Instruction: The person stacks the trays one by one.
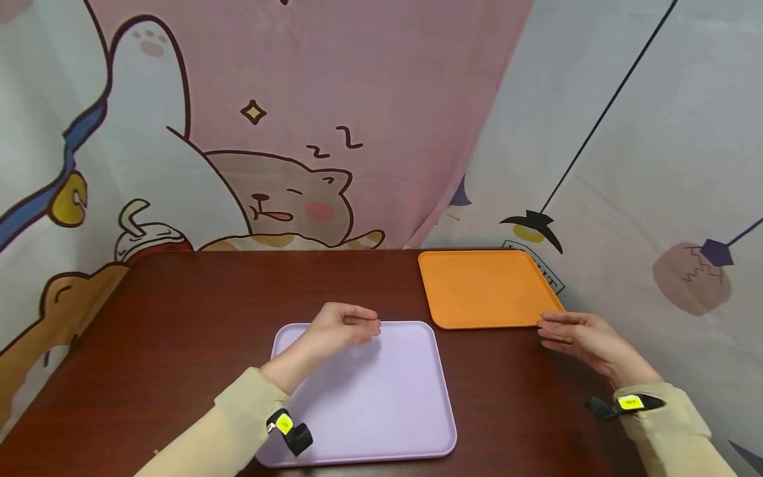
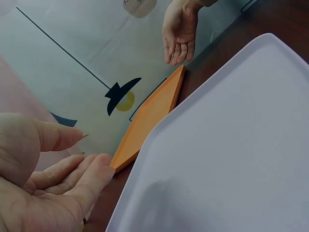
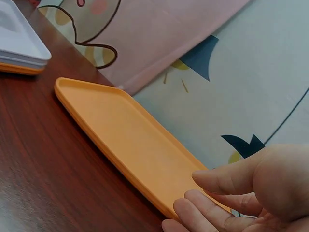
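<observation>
A lavender tray (image 1: 381, 397) lies on the table in front of me. My left hand (image 1: 342, 326) hovers over its far part, casting a soft shadow on it. In the left wrist view the thumb and fingers of that left hand (image 2: 58, 179) are apart, with nothing between them. An orange tray (image 1: 485, 288) lies farther back on the right. At its near right corner is my right hand (image 1: 581, 338), fingers loosely extended and holding nothing. The right wrist view shows the right hand's fingers (image 3: 200, 208) overlapping the orange tray's end.
In the right wrist view, the lavender tray (image 3: 21, 36) sits on a stack with an orange layer (image 3: 21, 69) at the bottom. The dark reddish table (image 1: 197, 331) meets a cartoon-printed curtain (image 1: 405, 119) at the back. Wristbands (image 1: 285, 424) sit over both sleeves.
</observation>
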Motion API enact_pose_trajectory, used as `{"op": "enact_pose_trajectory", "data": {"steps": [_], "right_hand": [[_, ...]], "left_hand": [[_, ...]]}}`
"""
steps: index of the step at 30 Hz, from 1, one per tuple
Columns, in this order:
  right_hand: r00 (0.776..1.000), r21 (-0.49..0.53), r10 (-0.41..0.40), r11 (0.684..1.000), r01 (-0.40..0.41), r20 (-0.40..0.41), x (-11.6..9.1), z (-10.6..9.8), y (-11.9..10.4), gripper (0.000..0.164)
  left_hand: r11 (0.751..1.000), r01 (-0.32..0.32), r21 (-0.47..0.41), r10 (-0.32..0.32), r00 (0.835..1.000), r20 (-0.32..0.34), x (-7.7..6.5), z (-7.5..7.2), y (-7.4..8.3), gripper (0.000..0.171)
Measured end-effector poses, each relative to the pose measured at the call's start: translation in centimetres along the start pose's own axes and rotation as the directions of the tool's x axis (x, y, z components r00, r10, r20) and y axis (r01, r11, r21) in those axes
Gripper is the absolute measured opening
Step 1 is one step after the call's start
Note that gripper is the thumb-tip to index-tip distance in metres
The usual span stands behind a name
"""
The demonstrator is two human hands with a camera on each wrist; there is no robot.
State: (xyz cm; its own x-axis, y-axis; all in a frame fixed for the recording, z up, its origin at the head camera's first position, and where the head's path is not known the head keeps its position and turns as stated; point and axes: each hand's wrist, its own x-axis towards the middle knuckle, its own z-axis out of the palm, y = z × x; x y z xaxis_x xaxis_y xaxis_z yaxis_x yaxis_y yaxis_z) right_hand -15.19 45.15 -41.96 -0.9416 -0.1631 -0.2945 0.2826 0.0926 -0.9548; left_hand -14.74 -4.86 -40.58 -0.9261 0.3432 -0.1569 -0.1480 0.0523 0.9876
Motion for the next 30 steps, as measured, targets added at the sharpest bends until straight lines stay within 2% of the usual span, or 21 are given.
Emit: {"op": "enact_pose_trajectory", "data": {"steps": [10,12,16,23,25,26,30], "right_hand": [[0.998,0.008,0.019,1.000,-0.018,-0.060,0.8,-2.7,0.4,0.053],[0.998,0.021,0.027,0.999,-0.026,-0.059,0.8,-3.2,0.5,0.050],[0.998,0.070,0.032,0.997,-0.029,-0.045,0.7,-4.4,0.6,0.028],[0.997,0.047,0.024,0.999,-0.021,-0.068,1.0,-5.6,0.8,0.024],[0.994,-0.034,0.035,0.999,-0.039,-0.101,1.2,-5.7,0.6,0.022],[0.992,-0.078,0.044,0.995,-0.053,-0.119,1.3,-5.7,0.6,0.027],[0.984,-0.260,0.055,0.961,-0.099,-0.171,1.5,-6.2,0.5,0.059]], "left_hand": [[1.000,-0.013,-0.013,0.013,1.000,0.008,1.7,2.3,-0.3,0.031],[1.000,-0.012,-0.005,0.012,1.000,0.010,2.0,2.7,-0.1,0.030],[1.000,-0.018,0.005,0.018,1.000,0.006,2.5,3.7,0.0,0.029],[1.000,-0.015,0.013,0.015,1.000,-0.014,3.6,5.2,-0.1,0.032],[1.000,-0.005,0.022,0.006,1.000,-0.025,4.0,5.6,0.0,0.031],[1.000,-0.001,0.023,0.002,0.999,-0.032,4.1,5.8,0.0,0.031],[0.999,0.010,0.031,-0.008,0.998,-0.059,5.0,6.5,-0.1,0.030]]}}
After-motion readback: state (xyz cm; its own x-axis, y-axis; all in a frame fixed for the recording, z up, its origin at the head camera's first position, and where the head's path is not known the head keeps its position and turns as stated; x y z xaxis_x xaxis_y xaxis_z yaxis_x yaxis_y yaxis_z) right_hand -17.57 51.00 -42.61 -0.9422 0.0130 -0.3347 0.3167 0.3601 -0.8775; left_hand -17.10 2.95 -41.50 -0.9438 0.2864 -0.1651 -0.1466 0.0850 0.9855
